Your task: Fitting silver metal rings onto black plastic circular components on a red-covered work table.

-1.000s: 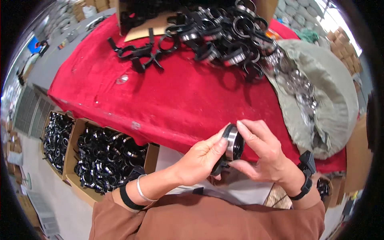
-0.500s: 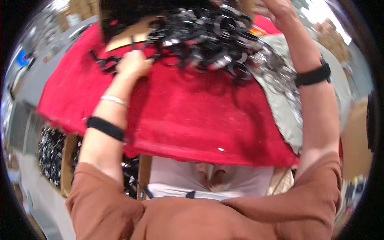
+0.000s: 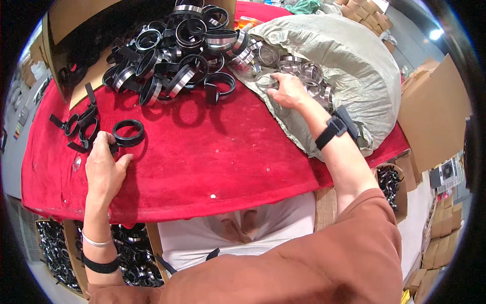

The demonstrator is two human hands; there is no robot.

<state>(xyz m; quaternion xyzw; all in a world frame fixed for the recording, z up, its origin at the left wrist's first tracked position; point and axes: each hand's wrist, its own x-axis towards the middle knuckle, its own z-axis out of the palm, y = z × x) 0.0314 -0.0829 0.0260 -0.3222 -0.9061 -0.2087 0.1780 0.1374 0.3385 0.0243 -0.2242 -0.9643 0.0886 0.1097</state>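
Observation:
My left hand (image 3: 105,169) is at the left of the red cloth, its fingers closed on the short tab of a black ring (image 3: 128,133). The ring lies flat beside the fingertips. Just beyond are several black rings with straight tabs (image 3: 87,121). Over the edge of a pale woven sack, my right hand (image 3: 291,92) has thumb and forefinger at a thin silver metal ring (image 3: 264,81), seemingly pinching it. Other shiny metal rings (image 3: 311,73) lie in the sack's fold. A heap of black rings with silver bands (image 3: 182,76) is at the back.
The red cloth (image 3: 217,157) covers the table. A large open cardboard box (image 3: 76,15) stands behind the heap, at the back left. The pale sack (image 3: 364,76) spreads over the right side. Below the table edge are boxes of black parts (image 3: 55,253). A cardboard flap (image 3: 435,111) rises at right.
The view has swung to the right. My right hand has come down from the upper right to the metal rings on the sack. My left hand has drawn nearer, with a black ring.

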